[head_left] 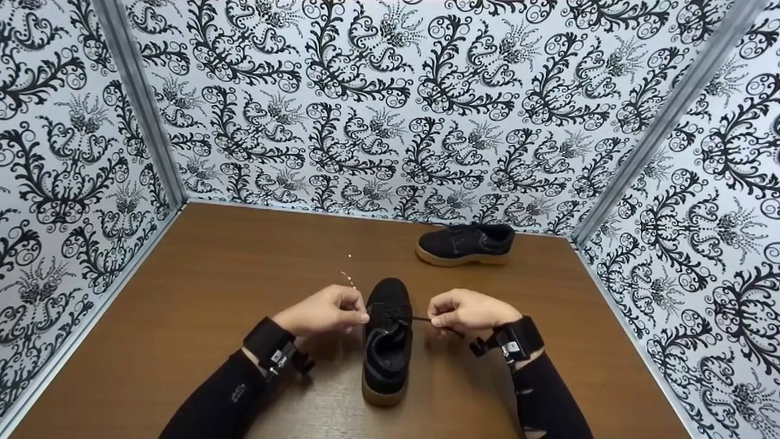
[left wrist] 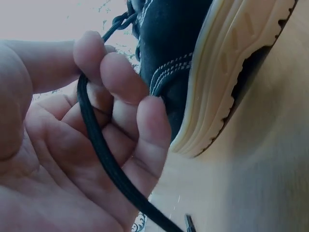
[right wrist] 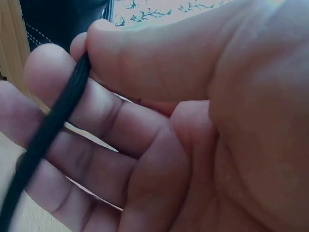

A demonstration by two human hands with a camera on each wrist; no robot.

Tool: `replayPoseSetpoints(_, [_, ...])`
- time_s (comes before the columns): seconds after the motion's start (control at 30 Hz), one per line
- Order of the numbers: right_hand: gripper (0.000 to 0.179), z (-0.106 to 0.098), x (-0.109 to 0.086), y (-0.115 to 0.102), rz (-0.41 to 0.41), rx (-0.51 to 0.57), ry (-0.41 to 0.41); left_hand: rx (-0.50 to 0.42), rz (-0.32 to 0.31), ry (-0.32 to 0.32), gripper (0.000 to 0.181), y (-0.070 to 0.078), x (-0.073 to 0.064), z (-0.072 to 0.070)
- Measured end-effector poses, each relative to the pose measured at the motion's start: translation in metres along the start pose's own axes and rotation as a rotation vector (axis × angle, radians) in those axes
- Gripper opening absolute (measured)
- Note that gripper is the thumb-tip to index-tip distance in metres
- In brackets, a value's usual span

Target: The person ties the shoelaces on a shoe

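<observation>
Blk shoe [head_left: 387, 335] w/ tan sole stands upright on the brown table [head_left: 244, 256], approx. centre & betw. the two hands, toe pointing away from the person, heel toward them. Lt stitching shows on its side in the L wrist view. Its lace ends run out to opp. sides.

L hand [head_left: 323, 312], just beside the shoe, pinches the L lace [left wrist: 108, 159] betw. thumb & fingertips; the tail trails down across the curled fingers. Nearer the shoe, the cord goes up to a looped bit at the lacing – can't tell if it's a knot.

R hand [head_left: 470, 310], a bit apart from the shoe, pinches the R lace [right wrist: 53, 118] the same way, thumb vs. fingertip, w/ the other fingers loosely bent. In the head view that lace spans the gap fairly straight – tail sticking out past the fingers.

Each wrist has a blk strap w/ a small device: L strap [head_left: 268, 341], R strap [head_left: 518, 341]; dark sleeves below.

2nd shoe [head_left: 466, 244], also blk w/ tan sole, sits side-on near the back wall [head_left: 365, 122], R of centre, toe to the left. Walls: blk scroll pattern on white, w/ grey corner posts.
</observation>
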State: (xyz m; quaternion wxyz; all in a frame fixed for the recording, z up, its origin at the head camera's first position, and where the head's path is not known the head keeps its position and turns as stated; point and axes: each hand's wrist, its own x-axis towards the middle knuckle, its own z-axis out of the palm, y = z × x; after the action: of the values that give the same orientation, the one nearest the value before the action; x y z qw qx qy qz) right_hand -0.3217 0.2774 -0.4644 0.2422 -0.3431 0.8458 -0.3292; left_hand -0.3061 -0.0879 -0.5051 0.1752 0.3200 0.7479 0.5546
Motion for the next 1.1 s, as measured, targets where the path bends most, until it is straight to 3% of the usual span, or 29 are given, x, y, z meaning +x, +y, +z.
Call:
replayPoseSetpoints(0.33, [0.018, -0.009, -0.013, 0.004, 0.012, -0.043, -0.012, 0.075, 0.029, -0.105, 0.017, 0.005, -0.004, -0.009])
replayPoseSetpoints(0.5, [0.018, -0.010, -0.014, 0.004, 0.016, -0.097, -0.002, 0.116, 0.023, -0.108, 0.016, 0.002, -0.003, -0.012])
replayPoseSetpoints(0.77, [0.017, -0.007, -0.011, -0.001, 0.043, -0.088, 0.016, 0.188, 0.010, 0.000, 0.010, 0.003, -0.001, -0.001])
replayPoseSetpoints(0.97, [0.017, -0.004, -0.008, 0.002, 0.056, -0.073, 0.016, 0.449, 0.059, 0.106, 0.033, 0.022, -0.003, 0.013])
replayPoseSetpoints(1.03, [0.017, -0.004, -0.008, 0.003, 0.055, -0.067, 0.015, 0.507, 0.026, 0.148, 0.031, 0.029, -0.005, 0.017])
replayPoseSetpoints(1.1, [0.017, -0.004, -0.007, 0.003, 0.055, -0.063, 0.017, 0.478, -0.029, 0.136, 0.034, 0.033, -0.007, 0.020])
